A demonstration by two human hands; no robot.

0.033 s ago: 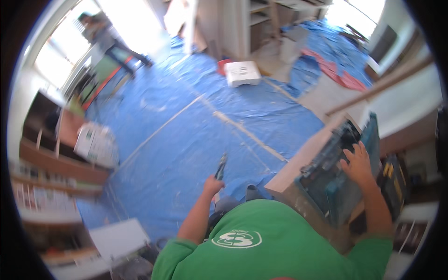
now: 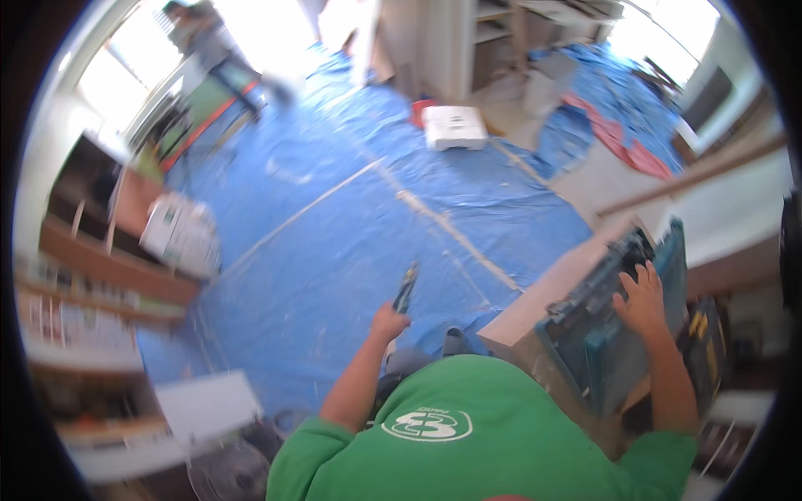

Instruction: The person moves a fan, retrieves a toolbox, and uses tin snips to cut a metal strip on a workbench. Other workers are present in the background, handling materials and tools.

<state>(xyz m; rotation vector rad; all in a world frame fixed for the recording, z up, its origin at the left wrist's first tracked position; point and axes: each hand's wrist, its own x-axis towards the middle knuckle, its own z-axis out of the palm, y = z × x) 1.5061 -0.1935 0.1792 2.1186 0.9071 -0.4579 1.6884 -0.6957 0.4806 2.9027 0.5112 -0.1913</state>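
My left hand [image 2: 389, 322] is closed around a slim hand tool [image 2: 407, 288] with a dark teal body. It points away from me over the blue sheeting, and its exact kind is too blurred to tell. On my right, a dark teal tool case [image 2: 585, 338] stands opened on a pale wooden box [image 2: 528, 316]. My right hand [image 2: 642, 302] is over the case with its fingers spread. Nothing shows in those fingers; whether the fingertips touch the case I cannot tell.
Blue sheeting [image 2: 301, 275] with taped seams covers the floor. A white box [image 2: 455, 128] lies ahead. Shelving [image 2: 125, 263] and a white package [image 2: 180, 238] stand left. Another person [image 2: 213, 58] is far left. A black and yellow case [image 2: 702, 342] stands by my right arm.
The view has swung slightly left, so the room sits further right in the picture. The tool in my left hand reaches a little higher; my right hand stays over the case.
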